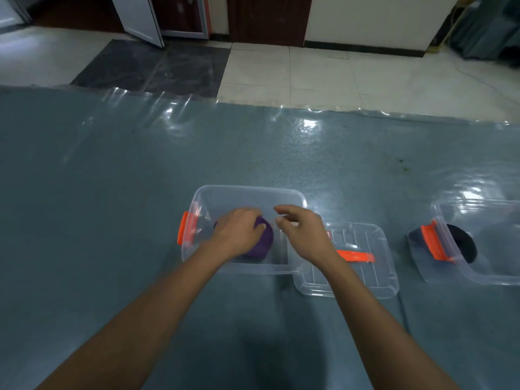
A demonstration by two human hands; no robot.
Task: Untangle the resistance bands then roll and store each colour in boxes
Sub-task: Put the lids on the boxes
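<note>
"Purple band (pixel 263 243), the rolled one: where does it lie?"

"It lies inside the clear box (pixel 247 190) in the middle of the table (pixel 112 192). It is on the bottom, a little toward 6 o'clock from the middle of the box."

"What does the left hand do?"

"The left hand (pixel 236 230) comes in from 7 o'clock and rests on top of the roll. Its fingers and thumb are curled over the roll, so it grips it. A large part of the roll is hidden under this hand."

"And the right hand?"

"The right hand (pixel 304 232) hovers above the 3 o'clock side of the box, just beside the left hand but apart from it. Its fingers are loosely bent and a little spread, and it has hold of nothing."

"What else is near?"

"The box has an orange latch (pixel 183 228) at its 9 o'clock end. At 4 o'clock from the box, just beside its corner, a clear lid (pixel 365 277) lies flat, with an orange handle (pixel 356 256); the right forearm crosses over it. Further toward 3 o'clock, well apart, stands a second box (pixel 478 274), cut by the picture edge. It has a second latch (pixel 434 243) at its 9 o'clock end, and a rolled black band (pixel 463 246) lies inside it."
</note>
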